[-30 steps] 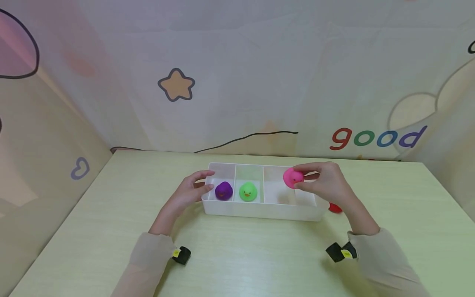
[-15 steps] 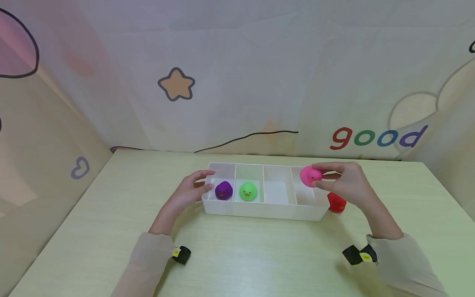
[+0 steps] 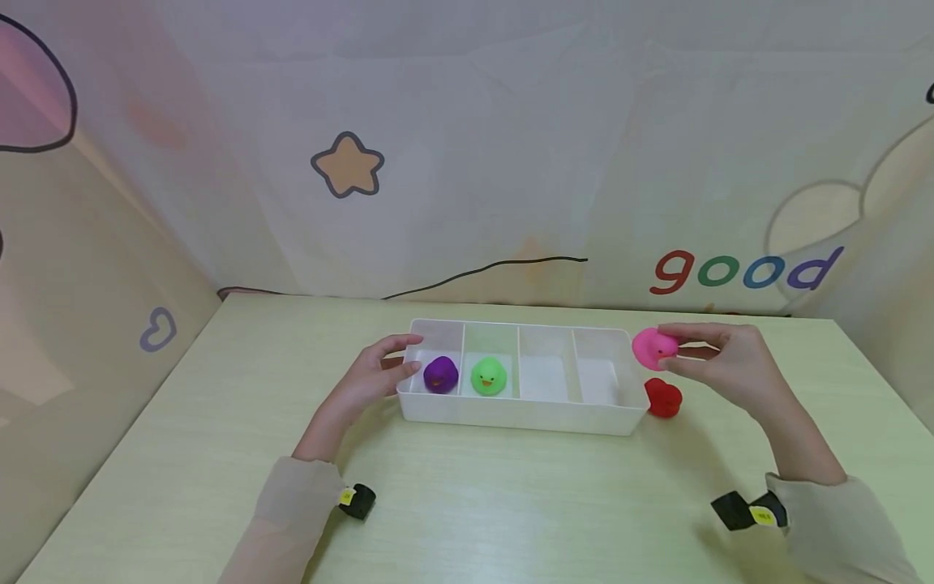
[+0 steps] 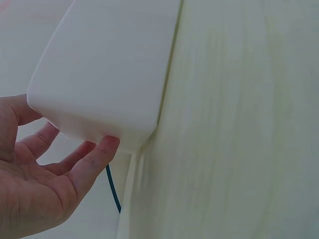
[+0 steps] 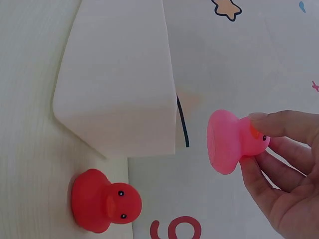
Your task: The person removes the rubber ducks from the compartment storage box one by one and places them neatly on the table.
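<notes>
A pink rubber duck [image 3: 654,349] is pinched between the thumb and fingers of my right hand [image 3: 730,365], off the table at the right end of a white divided box [image 3: 511,412]. In the right wrist view, the thumb lies by the beak of the pink duck [image 5: 229,142]. My left hand [image 3: 368,377] grips the left end of the box, its fingertips [image 4: 107,144] against the end wall. Inside the box, a purple duck [image 3: 441,375] sits in the leftmost compartment, with a green duck [image 3: 488,376] in the one beside it. The two right compartments hold nothing.
A red duck [image 3: 663,398] sits on the pale table [image 3: 511,503] close by the box's right end, below the held duck in the head view. Behind the table hangs a printed cloth backdrop [image 3: 481,162].
My right hand has moved right with the pink duck, from over the third compartment to beyond the box's right end. The red duck now shows fully. My left hand and the box stay put.
</notes>
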